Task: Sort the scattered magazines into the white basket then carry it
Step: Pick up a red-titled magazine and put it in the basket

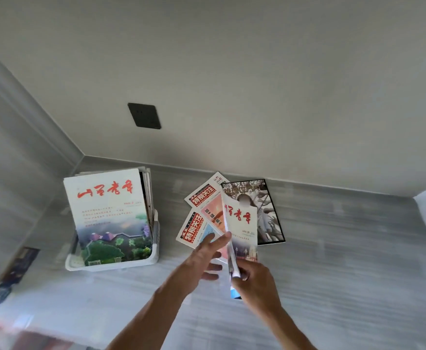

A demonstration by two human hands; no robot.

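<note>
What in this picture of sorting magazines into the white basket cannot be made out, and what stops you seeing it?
Head view:
- Magazines behind the front one in the white basket: covers hidden by it, number unclear.
- Dark magazine: partly covered by the lifted magazine that the right hand grips.
- Dark objects at the left edge: blurred.
- Left hand: fingertips motion-blurred.

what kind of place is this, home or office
Probably a room in a home, though I can't be sure: grey wood-look floor in a corner of plain walls, a dark wall socket, and a white basket of magazines on the floor.
</note>
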